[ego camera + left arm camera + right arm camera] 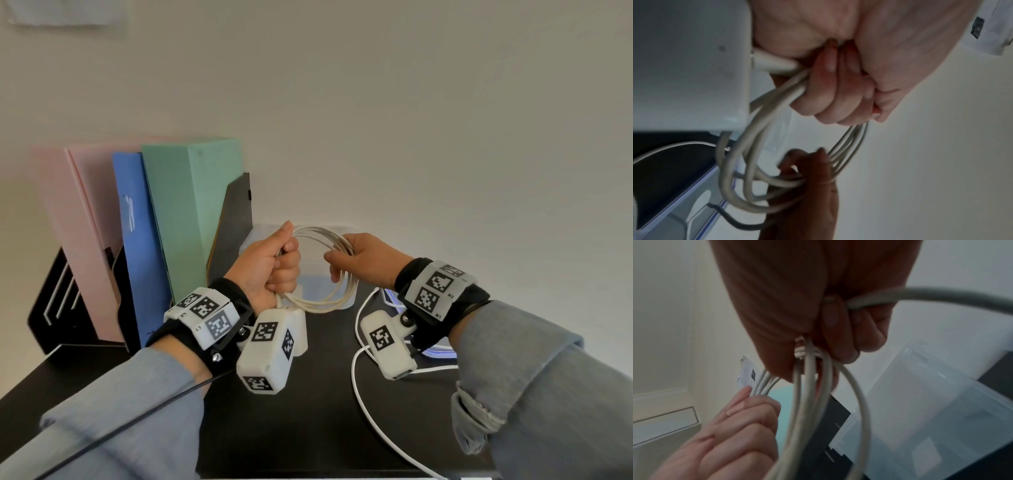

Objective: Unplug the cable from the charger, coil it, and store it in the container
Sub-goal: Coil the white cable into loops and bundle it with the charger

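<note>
A white cable (322, 306) is wound into a loop of several turns and held in the air between both hands. My left hand (274, 263) grips the loop's left side in a fist. My right hand (356, 258) has its fingers curled round the right side. In the left wrist view the fist (838, 91) clamps the cable strands (748, 162), and a white connector (774, 63) lies against a white charger block (686, 65); whether it is plugged in I cannot tell. The clear plastic container (920, 410) stands on the table just behind and under the loop.
Pink, blue and green folders (185, 219) stand in black holders (54, 301) at the left. A second white cord (356, 342) snakes over the black table (308, 428) at the right, near a blue-lit device (442, 353). A pale wall rises behind.
</note>
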Demonstrator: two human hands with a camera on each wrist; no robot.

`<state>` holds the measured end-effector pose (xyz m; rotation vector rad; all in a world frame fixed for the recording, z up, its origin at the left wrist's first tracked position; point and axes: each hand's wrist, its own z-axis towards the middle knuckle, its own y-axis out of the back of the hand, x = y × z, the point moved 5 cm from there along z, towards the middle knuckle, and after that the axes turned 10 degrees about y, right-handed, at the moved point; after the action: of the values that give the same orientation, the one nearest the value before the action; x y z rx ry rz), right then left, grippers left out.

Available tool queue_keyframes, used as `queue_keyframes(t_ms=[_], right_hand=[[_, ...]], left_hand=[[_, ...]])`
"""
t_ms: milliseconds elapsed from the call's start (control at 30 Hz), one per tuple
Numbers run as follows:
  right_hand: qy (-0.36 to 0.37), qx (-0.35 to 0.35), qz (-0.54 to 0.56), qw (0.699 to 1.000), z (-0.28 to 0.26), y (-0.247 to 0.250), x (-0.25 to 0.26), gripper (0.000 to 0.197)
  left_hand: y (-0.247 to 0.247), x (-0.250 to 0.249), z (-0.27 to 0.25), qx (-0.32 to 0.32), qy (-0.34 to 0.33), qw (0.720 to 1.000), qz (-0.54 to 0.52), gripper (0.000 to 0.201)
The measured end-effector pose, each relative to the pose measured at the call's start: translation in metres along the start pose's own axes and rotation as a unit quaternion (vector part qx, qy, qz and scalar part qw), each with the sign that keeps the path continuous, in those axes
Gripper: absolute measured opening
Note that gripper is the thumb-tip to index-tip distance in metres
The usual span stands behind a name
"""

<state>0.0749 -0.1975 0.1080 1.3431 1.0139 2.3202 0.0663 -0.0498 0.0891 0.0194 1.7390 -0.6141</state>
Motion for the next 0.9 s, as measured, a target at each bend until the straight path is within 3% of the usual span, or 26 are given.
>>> queue_keyframes(t_ms=[100,267,433,567,767,900], right_hand=[[-0.004,0.018,-0.006,1.0,-0.002,-0.001,-0.004,0.012],[-0.034,-0.001,-0.006,0.999,-0.011,0.013,-0.02,0.023],[-0.061,-0.123,-0.003,0.99,-0.022,0.045,-0.046,0.03],[-0.083,-0.183,0.018,0.979,-0.028,0.051,-0.06,0.026],[-0.11,-0.203,-0.136,0.963,-0.023,0.04,-0.056,0.024],[-0.098,-0.205,-0.302,0.926,-0.023,0.038,-0.037,0.014]], left_hand=[[0.002,-0.002,0.0,-0.007,-0.001,1.0,-0.003,0.042],[0.02,-0.011,0.001,-0.048,-0.023,0.998,-0.032,0.043],[0.045,-0.019,0.001,-0.089,-0.041,0.994,-0.042,0.044],[0.05,-0.021,0.002,-0.092,-0.049,0.993,-0.061,0.045],[0.046,-0.017,0.005,-0.072,-0.062,0.991,-0.096,0.047],[0.04,-0.015,0.006,-0.039,-0.046,0.994,-0.096,0.043]])
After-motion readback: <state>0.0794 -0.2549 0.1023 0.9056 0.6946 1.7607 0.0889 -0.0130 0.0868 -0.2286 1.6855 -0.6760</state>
